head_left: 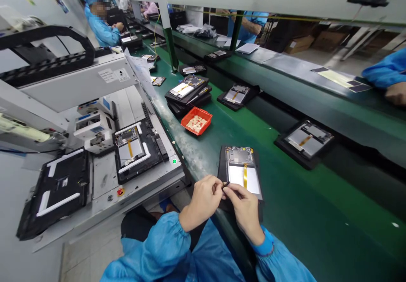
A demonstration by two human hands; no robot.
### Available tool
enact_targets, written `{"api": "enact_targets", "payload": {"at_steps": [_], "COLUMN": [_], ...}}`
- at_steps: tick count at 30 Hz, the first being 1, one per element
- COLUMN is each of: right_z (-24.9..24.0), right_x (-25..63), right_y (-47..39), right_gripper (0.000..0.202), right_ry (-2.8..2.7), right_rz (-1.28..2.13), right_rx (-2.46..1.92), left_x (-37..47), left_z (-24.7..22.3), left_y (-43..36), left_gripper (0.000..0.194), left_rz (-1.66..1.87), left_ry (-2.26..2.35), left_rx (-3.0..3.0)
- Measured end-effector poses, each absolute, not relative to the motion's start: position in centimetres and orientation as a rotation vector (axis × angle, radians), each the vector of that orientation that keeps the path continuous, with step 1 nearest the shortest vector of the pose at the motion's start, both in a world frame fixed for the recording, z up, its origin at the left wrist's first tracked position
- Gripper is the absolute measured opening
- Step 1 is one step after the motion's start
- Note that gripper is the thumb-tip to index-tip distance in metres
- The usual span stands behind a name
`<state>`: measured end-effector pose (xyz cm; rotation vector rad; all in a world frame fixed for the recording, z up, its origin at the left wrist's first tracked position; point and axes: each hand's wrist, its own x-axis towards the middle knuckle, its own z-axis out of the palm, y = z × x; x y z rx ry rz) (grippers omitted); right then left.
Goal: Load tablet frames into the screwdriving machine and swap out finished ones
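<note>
My left hand [206, 196] and my right hand [243, 203] meet at the fingertips over the near edge of the green bench. Pinched between them is a small dark piece [225, 184], too small to name. Just beyond lies an opened tablet [240, 156] on a black tray, its circuit board, white battery and orange ribbon cable facing up. The fingers hover at the tablet's lower left; whether they touch it I cannot tell. Up the bench stands a red bin [205, 126] of small pale pieces, beside a stack of trays with another opened tablet [187, 88].
At left a machine [104, 72] carries a tablet in a fixture [139, 174] and a second black fixture plate [60, 197], plus a red button [120, 192]. More tablets on trays [307, 140] lie along the line at right. Co-workers in blue [103, 30] sit farther off.
</note>
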<state>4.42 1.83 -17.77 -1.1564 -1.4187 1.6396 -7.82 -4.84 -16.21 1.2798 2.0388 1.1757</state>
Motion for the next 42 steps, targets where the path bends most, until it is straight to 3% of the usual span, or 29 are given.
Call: {"api": "enact_targets", "payload": {"at_steps": [7, 10, 15, 20, 23, 28, 37, 42], "right_z": [-17.3, -16.8, -16.8, -17.6, -18.3, -19.1, -18.0, -16.5], "right_x": [5.6, 6.9, 8.6, 9.5, 9.8, 10.2, 11.1, 11.5], "right_y": [4.1, 5.5, 6.7, 7.4, 7.9, 8.6, 9.5, 9.3], "right_gripper": [0.036, 0.039, 0.041, 0.048, 0.05, 0.05, 0.044, 0.032], "right_ry": [-1.178, -1.214, -1.216, -1.17, -1.159, -1.21, -1.348, -1.676], "right_rz": [1.812, 1.825, 1.791, 1.755, 1.759, 1.717, 1.718, 1.525], "right_rx": [-1.193, -1.214, -1.276, -1.372, -1.397, -1.395, -1.31, -1.188], "left_x": [-15.5, -21.4, -28.0, -31.5, -32.6, -33.1, -33.6, -31.4], "left_z": [-14.9, -13.9, -13.6, -14.1, -14.6, -16.5, -14.8, -14.3], "left_y": [0.1, 5.5, 11.9, 9.0, 5.1, 2.6, 4.5, 10.0], "left_gripper": [0.016, 0.023, 0.022, 0.028, 0.016, 0.02, 0.017, 0.036], "left_rz": [1.202, 0.907, 0.608, 0.323, 0.119, -0.128, -0.024, 0.279], "left_ry": [2.324, 2.614, 2.627, 2.637, 2.461, 2.226, 2.274, 2.442], "left_rx": [1.184, 1.227, 1.341, 1.482, 1.663, 1.85, 1.966, 1.958]}}
